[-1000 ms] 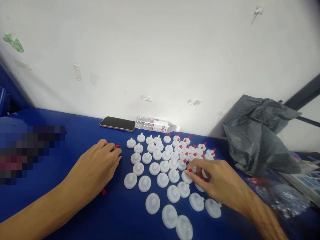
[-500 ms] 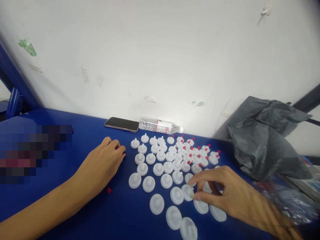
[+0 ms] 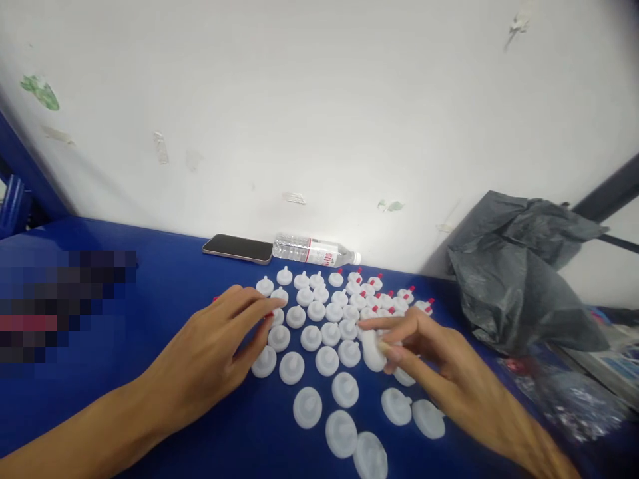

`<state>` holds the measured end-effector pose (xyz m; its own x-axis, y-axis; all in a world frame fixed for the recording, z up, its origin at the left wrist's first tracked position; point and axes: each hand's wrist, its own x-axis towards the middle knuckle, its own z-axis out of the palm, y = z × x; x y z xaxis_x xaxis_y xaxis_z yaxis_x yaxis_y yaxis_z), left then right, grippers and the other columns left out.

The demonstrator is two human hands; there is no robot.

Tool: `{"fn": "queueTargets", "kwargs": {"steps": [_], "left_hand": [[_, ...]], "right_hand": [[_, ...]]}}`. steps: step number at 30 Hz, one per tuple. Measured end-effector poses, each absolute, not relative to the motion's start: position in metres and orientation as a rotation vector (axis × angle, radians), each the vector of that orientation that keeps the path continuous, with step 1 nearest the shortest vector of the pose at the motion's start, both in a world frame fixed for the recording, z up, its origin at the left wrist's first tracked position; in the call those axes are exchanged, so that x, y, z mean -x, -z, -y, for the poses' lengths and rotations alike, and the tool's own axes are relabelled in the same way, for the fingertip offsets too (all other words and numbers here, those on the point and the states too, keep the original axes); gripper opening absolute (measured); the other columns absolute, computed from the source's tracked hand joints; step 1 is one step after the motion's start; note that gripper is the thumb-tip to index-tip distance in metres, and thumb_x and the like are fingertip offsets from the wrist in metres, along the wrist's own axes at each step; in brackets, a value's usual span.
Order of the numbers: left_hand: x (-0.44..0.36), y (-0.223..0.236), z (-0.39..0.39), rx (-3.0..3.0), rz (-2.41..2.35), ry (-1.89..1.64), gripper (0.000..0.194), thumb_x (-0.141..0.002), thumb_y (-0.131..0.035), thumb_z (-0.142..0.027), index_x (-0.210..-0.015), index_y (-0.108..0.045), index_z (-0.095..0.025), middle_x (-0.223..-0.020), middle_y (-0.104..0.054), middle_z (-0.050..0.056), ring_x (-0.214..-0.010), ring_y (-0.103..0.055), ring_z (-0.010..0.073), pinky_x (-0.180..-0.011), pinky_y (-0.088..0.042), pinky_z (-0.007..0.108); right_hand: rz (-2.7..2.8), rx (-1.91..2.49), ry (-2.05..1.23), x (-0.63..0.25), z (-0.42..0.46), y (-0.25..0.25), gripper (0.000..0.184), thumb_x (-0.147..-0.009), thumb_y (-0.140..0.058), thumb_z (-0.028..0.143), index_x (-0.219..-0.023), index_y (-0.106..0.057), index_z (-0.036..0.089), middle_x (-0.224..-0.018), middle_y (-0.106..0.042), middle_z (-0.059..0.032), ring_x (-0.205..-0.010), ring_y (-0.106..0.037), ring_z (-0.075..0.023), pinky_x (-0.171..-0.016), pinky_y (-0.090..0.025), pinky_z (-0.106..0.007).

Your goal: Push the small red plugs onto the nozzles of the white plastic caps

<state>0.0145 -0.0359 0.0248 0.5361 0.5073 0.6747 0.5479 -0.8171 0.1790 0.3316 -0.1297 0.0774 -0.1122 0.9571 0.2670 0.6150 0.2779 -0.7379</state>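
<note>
Many white round plastic nozzle caps [image 3: 327,361] lie spread over the blue table, spouts mostly up. Those at the back right carry small red tips [image 3: 411,289]. My right hand [image 3: 439,352] pinches one white nozzle cap [image 3: 373,351] between thumb and fingers, tilted and raised above the others. My left hand [image 3: 214,346] hovers at the left edge of the group, thumb and index finger close together on a small red tip [image 3: 270,315], mostly hidden by the fingers. Another bit of red [image 3: 215,299] shows just behind that hand.
A phone [image 3: 237,248] and a clear water bottle [image 3: 314,251] lie along the white wall. On the right hang or rest a grey plastic bag [image 3: 519,266] and some clear crinkled bags [image 3: 574,399]. A blurred-out patch [image 3: 54,306] covers the left side.
My right hand has picked up a white nozzle cap and moved it left and slightly back. My left hand has moved right to the caps, now covering the loose red piece's place.
</note>
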Motion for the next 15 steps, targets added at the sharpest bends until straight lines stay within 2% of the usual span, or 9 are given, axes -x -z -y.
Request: {"fn": "queueTargets", "kwargs": {"steps": [3, 6, 8, 10, 15], "left_hand": [[-0.025, -0.027, 0.049, 2.806, 0.779, 1.401, 0.024, -0.111, -0.057, -0.015, -0.125, -0.07, -0.03, -0.107, -0.078, 0.0, -0.096, -0.075, 0.0165, -0.087, -0.064, 0.03], [-0.035, -0.026, 0.062, 2.858, 0.757, 1.537, 0.016, -0.113, -0.06, -0.023, -0.119, -0.072, -0.032, -0.103, -0.082, -0.001, -0.093, -0.077, 0.016, -0.085, -0.067, 0.028], [-0.041, -0.026, 0.069, 2.87, 0.76, 1.584, 0.017, -0.116, -0.057, -0.032, -0.113, -0.074, -0.033, -0.1, -0.082, -0.002, -0.092, -0.078, 0.0147, -0.082, -0.068, 0.025], [-0.046, -0.027, 0.075, 2.856, 0.702, 1.605, 0.024, -0.117, -0.053, -0.037, -0.108, -0.075, -0.032, -0.096, -0.083, -0.003, -0.089, -0.078, 0.013, -0.077, -0.067, 0.022], [-0.049, -0.029, 0.083, 2.828, 0.576, 1.579, 0.03, -0.119, -0.049, -0.034, -0.107, -0.075, -0.029, -0.09, -0.085, -0.004, -0.083, -0.079, 0.0108, -0.073, -0.065, 0.021]], "right_hand": [[1.858, 1.324, -0.533, -0.314, 0.127, -0.07, 0.006, -0.098, -0.075, 0.027, -0.093, -0.074, 0.03, -0.111, -0.09, -0.0035, -0.099, -0.087, -0.0217, -0.081, -0.072, -0.03], [1.948, 1.156, -0.292, -0.299, 0.123, -0.06, 0.008, -0.092, -0.08, 0.022, -0.094, -0.077, 0.029, -0.103, -0.089, -0.0007, -0.09, -0.086, -0.0189, -0.078, -0.071, -0.026], [1.992, 1.099, -0.138, -0.292, 0.123, -0.052, 0.007, -0.094, -0.079, 0.022, -0.096, -0.078, 0.028, -0.102, -0.088, -0.0011, -0.09, -0.086, -0.0181, -0.08, -0.071, -0.025], [2.025, 1.069, -0.009, -0.287, 0.124, -0.045, 0.001, -0.099, -0.077, 0.028, -0.098, -0.077, 0.028, -0.101, -0.087, -0.0012, -0.09, -0.086, -0.0176, -0.084, -0.071, -0.024], [2.085, 0.999, 0.14, -0.281, 0.127, -0.035, 0.024, -0.104, -0.072, 0.05, -0.11, -0.074, 0.028, -0.097, -0.085, -0.0001, -0.086, -0.085, -0.0176, -0.08, -0.072, -0.024]]}}
